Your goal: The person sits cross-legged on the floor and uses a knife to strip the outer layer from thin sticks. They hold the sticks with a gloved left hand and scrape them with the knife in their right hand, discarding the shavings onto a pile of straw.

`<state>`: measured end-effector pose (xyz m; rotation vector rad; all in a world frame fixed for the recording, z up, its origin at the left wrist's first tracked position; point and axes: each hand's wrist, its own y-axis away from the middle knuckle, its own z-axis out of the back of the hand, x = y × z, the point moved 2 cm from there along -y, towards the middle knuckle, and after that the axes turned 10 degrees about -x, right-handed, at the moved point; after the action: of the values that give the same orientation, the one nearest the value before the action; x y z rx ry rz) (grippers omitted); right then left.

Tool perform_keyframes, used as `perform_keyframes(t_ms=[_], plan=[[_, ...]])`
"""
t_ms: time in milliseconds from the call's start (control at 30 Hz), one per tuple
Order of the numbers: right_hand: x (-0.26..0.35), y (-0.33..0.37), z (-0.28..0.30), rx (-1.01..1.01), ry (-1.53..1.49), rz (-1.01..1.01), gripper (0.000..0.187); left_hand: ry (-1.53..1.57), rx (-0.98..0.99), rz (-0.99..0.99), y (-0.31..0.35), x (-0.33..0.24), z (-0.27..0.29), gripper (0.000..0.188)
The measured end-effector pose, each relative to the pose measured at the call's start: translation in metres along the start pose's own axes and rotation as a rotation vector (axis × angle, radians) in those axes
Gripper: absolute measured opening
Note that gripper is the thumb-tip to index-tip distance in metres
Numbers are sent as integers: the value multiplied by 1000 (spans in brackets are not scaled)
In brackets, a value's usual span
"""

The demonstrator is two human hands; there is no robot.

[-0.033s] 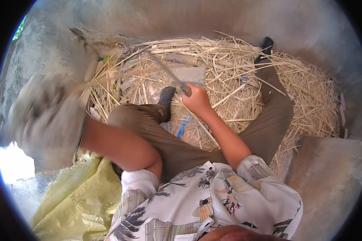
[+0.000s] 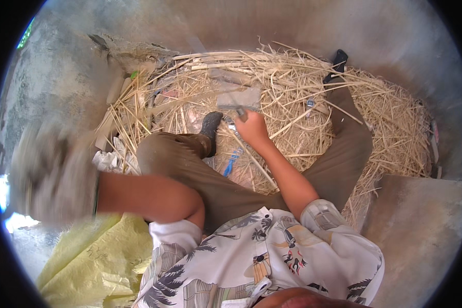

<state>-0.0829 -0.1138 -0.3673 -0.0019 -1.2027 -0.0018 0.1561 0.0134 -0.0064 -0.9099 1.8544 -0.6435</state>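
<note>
My right hand is closed around the handle of a long-bladed knife. Its blade is smeared by motion and points away, up and to the left. My left hand wears a thick grey glove and is held out at the far left, too blurred for its fingers to show. Between the hands, a pale flat strip slants over the straw; whether the glove grips it I cannot tell. A grey block lies just beyond my right hand, near my dark shoe.
Dry straw and split stalks cover the floor between my legs. A blue strip lies in the middle. Yellow woven sacking sits at the lower left, a flat slab at the right. A grey wall curves behind.
My gloved left hand has dropped nearer to me. The knife blade has swung more upright and is more blurred. My right hand has barely moved.
</note>
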Motion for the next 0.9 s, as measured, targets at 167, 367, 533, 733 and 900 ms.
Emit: perform_keyframes(t_ms=[167,367,533,733,900], plan=[[-32,-8,2,19,99,-79,27,-23,-258,-180,16,-47,23,49],[61,38,2,196,4,91,20,-71,-525,-297,7,-33,27,44],[-7,23,-6,70,65,100,22,-154,-445,-427,57,-96,12,44],[18,30,-3,167,-90,-204,17,-248,-463,-547,84,-110,5,44],[48,42,-5,36,33,549,14,-281,-461,-585,90,-115,3,44]])
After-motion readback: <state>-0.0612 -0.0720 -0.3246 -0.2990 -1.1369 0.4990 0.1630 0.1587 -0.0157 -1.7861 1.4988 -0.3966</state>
